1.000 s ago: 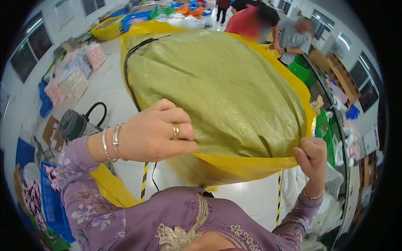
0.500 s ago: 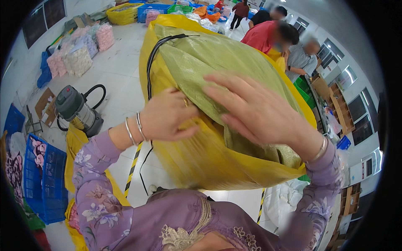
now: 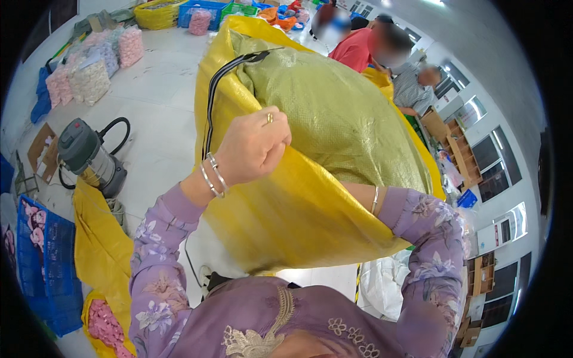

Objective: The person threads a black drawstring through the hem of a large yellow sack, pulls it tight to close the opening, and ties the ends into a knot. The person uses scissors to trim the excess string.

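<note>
A large yellow woven sack (image 3: pixel 280 215) stands right in front of me, with a bulging olive-green woven bag (image 3: pixel 334 113) inside it. My left hand (image 3: pixel 253 143) is closed in a fist round the sack's near rim and pulls that edge up. Between the yellow wall and the green bag my right forearm (image 3: pixel 358 194) goes down; the right hand itself is hidden behind the yellow wall. A dark zipper strip (image 3: pixel 210 113) runs along the sack's left edge and ends loose at the top of the green bag.
To the left stand a grey vacuum cleaner (image 3: pixel 89 155) and a blue crate (image 3: pixel 51 262) holding pink pieces. Filled clear bags (image 3: pixel 89 77) are heaped at the far left. People, one in a red shirt (image 3: pixel 352 51), work beyond the sack. White sheeting (image 3: pixel 385 286) lies low at right.
My right hand has gone from above the green bag down inside the yellow sack. The left hand has risen slightly, lifting the near rim. The view has shifted somewhat.
</note>
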### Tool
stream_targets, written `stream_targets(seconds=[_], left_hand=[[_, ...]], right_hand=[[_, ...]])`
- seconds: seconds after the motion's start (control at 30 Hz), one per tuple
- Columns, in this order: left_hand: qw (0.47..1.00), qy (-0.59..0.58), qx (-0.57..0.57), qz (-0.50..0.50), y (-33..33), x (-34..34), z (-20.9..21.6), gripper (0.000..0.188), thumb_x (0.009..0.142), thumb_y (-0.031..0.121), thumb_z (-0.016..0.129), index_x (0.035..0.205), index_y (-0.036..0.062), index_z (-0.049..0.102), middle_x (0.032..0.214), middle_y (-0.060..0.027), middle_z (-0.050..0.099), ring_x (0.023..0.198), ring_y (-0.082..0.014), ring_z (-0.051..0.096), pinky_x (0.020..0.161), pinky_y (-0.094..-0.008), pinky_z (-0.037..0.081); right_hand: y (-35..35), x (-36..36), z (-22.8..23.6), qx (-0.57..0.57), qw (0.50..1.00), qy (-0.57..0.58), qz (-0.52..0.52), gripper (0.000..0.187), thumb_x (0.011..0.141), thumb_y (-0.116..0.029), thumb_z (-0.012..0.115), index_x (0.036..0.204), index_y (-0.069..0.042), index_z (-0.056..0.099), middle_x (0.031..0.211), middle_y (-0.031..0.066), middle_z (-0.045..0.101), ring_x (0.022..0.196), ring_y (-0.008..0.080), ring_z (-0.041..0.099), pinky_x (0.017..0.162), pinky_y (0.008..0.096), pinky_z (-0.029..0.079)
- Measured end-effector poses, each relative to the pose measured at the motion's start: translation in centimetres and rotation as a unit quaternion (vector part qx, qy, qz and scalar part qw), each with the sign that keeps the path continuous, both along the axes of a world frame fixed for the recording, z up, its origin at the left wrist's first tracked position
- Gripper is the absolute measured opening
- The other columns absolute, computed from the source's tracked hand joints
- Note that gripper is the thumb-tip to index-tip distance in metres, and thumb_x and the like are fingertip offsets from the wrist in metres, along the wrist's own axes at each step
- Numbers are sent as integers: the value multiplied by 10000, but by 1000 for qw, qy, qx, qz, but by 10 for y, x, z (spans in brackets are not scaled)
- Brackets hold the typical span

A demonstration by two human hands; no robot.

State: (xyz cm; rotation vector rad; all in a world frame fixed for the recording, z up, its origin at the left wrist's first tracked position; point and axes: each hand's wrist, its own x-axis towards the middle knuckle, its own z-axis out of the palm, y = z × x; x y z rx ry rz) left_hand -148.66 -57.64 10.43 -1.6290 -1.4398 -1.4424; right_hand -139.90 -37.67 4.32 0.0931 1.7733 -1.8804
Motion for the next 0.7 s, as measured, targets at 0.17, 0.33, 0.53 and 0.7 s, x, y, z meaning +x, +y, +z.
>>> stream_targets(seconds=[0.17,0.33,0.53,0.7], left_hand=[[999,45,14,-16,-2,-2,-3,124,647,-48,521,702,58,489,672,-73,478,626,-265,512,493,-352,407],[998,37,40,-10,-1,-2,-2,129,626,-84,487,673,36,475,645,-98,466,581,-273,478,483,-346,383],[998,10,63,4,4,0,-1,135,629,-106,447,667,23,459,620,-103,473,562,-259,471,496,-331,378],[999,29,42,-9,13,6,5,125,637,-98,447,671,21,460,609,-102,469,564,-262,470,497,-335,379]], right_hand=[[-23,25,109,566,650,396,317,362,875,-186,490,1200,-27,512,1221,164,536,1166,288,501,978,372,407],[-32,-11,150,664,416,603,148,438,836,-266,550,1193,-12,527,1305,163,473,1253,302,414,1012,426,354],[-73,-54,51,838,191,444,254,540,901,-382,463,1344,-77,425,1404,131,404,1307,266,357,1060,396,298],[-14,-59,-6,728,194,615,231,528,850,-330,481,1309,-69,459,1362,107,453,1285,256,384,1072,363,290]])
